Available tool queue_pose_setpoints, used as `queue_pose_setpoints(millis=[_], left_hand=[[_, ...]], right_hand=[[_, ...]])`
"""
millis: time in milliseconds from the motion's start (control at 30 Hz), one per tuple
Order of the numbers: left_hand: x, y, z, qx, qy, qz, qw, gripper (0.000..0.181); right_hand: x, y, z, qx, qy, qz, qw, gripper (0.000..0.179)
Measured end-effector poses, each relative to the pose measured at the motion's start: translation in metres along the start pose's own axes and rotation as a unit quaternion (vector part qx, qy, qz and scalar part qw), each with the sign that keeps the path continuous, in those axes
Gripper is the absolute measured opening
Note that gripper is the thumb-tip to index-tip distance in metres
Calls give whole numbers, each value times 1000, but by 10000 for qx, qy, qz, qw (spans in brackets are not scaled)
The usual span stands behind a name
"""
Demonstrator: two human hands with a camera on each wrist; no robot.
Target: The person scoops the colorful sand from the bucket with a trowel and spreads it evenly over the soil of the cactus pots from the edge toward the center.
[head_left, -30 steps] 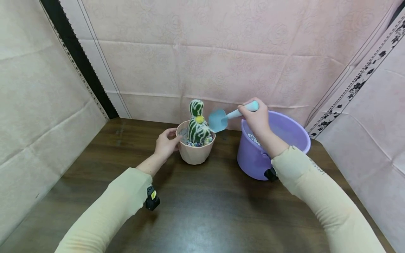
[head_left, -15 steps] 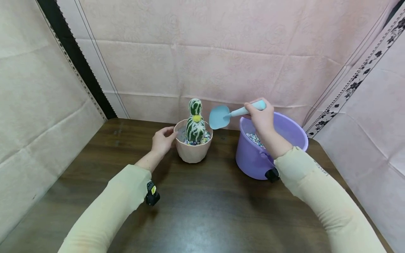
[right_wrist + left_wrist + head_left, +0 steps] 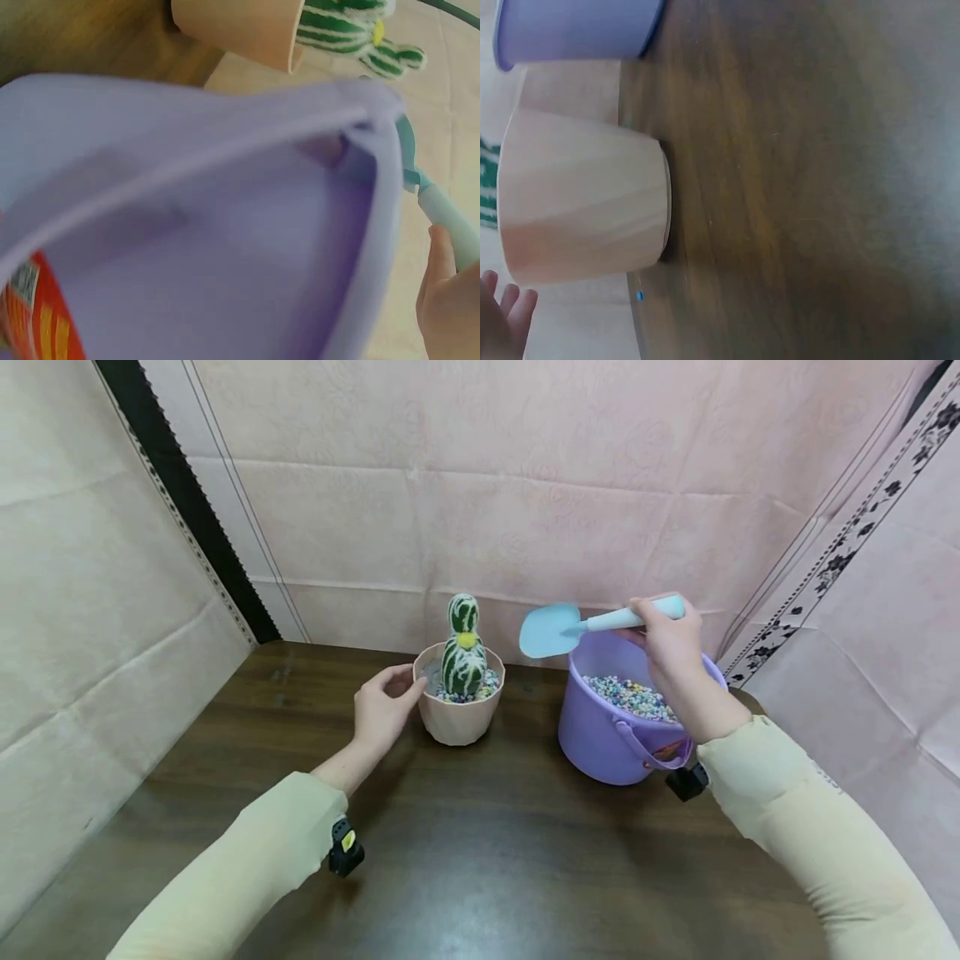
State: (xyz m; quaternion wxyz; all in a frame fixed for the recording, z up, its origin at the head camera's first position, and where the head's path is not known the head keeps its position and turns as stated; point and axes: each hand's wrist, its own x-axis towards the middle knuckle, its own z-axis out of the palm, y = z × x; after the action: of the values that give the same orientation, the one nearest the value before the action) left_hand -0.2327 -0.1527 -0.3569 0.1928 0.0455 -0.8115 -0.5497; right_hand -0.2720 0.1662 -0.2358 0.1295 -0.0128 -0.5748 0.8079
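The light-blue shovel [image 3: 597, 621] is in the air, where we see its blade pointing toward the pot and its handle above the bucket. Behind it we have pale patterned cloth [image 3: 510, 535], and below it a brown desk [image 3: 465, 860]. On the right side of that desk we find a purple bucket [image 3: 596, 743], its carrying loop hanging at the near side. To its left, apart from it, we see a beige pot [image 3: 459, 727] standing upright, with a green-and-white striped cactus [image 3: 462, 675] in it. The right grip [image 3: 671, 643] is clamped on the shovel's handle. The left grip [image 3: 381, 710] is at the pot's left rim; we cannot tell whether it pinches that rim. On the bucket we make out a red label [image 3: 45, 315], on the cactus a yellow flower [image 3: 467, 640]. Multicoloured pebbles [image 3: 628, 696] lie inside the bucket and around the cactus's base.
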Motion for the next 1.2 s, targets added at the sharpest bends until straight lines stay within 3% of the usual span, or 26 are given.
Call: queue_pose_setpoints(millis=[133,267,400,667,800,900,1200], left_hand=[[-12,8,3,-124,-155,360,9992,33],[-21,17,13,-315,-555,714,9954,34],[-27,27,27,-461,-1048,881,9895,34],[-32,48,60,-197,-2020,1065,9734,40],[-32,60,81,-180,-2272,941,9691,45],[-30,68,97,-86,-2323,691,9701,50],[-20,75,135,-6,-2085,258,9777,66]], right_hand=[[0,-11,-14,86,123,-132,9998,15],[0,-20,-32,283,187,-96,9994,13],[1,-26,-51,779,254,183,9965,17],[2,-33,-87,1338,355,389,9896,18],[3,-35,-100,1310,358,509,9894,16],[4,-35,-107,1171,359,615,9906,17],[3,-32,-121,806,430,594,9940,11]])
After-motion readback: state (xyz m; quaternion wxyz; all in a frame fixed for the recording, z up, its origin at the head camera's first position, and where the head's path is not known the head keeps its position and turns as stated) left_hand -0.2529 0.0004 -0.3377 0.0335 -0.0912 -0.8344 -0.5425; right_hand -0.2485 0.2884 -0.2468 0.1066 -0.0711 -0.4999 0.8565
